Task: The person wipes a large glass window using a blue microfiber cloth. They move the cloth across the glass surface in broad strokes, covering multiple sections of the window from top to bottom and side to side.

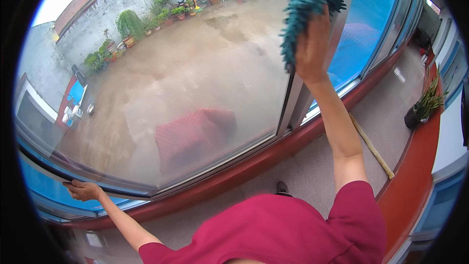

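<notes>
A large sliding window pane (220, 80) in a metal frame stands before me, hazy in its lower part. My right hand (314, 46), raised at the pane's right side, presses a teal chenille microfiber mitt (298, 18) against the glass and the upright metal frame (339, 18). Whether the fingers are inside the mitt or only over it is partly hidden. At the lower left, my left hand (85, 190) rests with its fingers on the dark-edged window frame (47, 167), its palm side partly turned away.
A red sill (234, 179) runs below the window. On the floor at right lies a wooden stick (372, 146); a potted plant (412, 117) stands on a red ledge (414, 187). Beyond the glass are a red quilted cover (194, 132), potted plants (128, 29) and a blue sheet (355, 44).
</notes>
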`<action>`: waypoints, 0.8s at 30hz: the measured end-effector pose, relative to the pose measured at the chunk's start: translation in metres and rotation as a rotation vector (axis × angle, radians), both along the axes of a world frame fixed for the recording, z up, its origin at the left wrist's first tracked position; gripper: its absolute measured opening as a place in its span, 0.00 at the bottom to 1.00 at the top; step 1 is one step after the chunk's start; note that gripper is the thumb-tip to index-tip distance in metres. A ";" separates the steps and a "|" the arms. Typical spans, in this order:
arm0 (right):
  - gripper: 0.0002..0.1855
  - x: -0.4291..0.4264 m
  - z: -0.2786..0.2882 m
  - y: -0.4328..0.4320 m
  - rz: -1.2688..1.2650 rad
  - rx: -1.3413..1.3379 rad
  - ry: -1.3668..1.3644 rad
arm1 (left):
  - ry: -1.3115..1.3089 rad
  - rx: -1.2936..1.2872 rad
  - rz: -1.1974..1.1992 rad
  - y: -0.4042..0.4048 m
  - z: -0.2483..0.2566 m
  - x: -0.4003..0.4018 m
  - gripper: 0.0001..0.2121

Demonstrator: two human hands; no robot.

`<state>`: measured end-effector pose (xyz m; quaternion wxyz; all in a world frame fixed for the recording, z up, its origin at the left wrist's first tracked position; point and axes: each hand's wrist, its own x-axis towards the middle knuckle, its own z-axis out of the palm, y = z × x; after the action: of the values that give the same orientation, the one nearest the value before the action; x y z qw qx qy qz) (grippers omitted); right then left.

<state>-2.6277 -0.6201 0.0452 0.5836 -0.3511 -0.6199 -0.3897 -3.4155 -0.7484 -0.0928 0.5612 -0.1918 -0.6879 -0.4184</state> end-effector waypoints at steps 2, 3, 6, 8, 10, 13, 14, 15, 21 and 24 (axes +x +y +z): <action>0.26 -0.043 0.021 -0.004 -0.053 -0.002 -0.144 | -0.036 -0.002 -0.007 0.000 -0.003 -0.008 0.25; 0.28 -0.068 0.028 -0.005 0.077 -0.044 -0.143 | -0.056 -0.009 -0.013 0.000 -0.005 -0.010 0.25; 0.26 -0.130 0.039 -0.019 0.106 0.034 -0.403 | -0.021 0.006 -0.042 -0.005 -0.006 -0.007 0.24; 0.25 -0.132 0.038 -0.013 0.131 0.109 -0.570 | -0.011 -0.015 0.019 -0.008 -0.005 -0.014 0.24; 0.25 -0.104 0.052 -0.011 0.032 0.102 -0.500 | -0.008 -0.019 0.009 -0.012 -0.003 -0.015 0.24; 0.23 -0.044 0.107 -0.001 -0.035 0.160 -0.303 | -0.025 0.017 -0.083 -0.006 -0.002 0.005 0.25; 0.23 -0.032 0.131 0.009 -0.017 0.264 -0.238 | -0.021 0.016 -0.077 -0.003 -0.003 0.003 0.25; 0.22 -0.029 0.150 0.013 0.004 0.363 -0.169 | -0.015 0.010 -0.071 -0.001 -0.004 0.001 0.25; 0.30 -0.130 0.138 -0.023 0.139 0.101 -0.556 | -0.022 0.030 -0.074 -0.008 -0.003 -0.014 0.25; 0.31 -0.117 0.155 -0.018 0.010 0.116 -0.556 | -0.026 0.039 -0.102 -0.022 0.002 -0.012 0.25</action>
<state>-2.7450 -0.6377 0.2000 0.4121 -0.1936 -0.7346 -0.5030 -3.4279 -0.7709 -0.0910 0.5339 -0.2102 -0.6760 -0.4623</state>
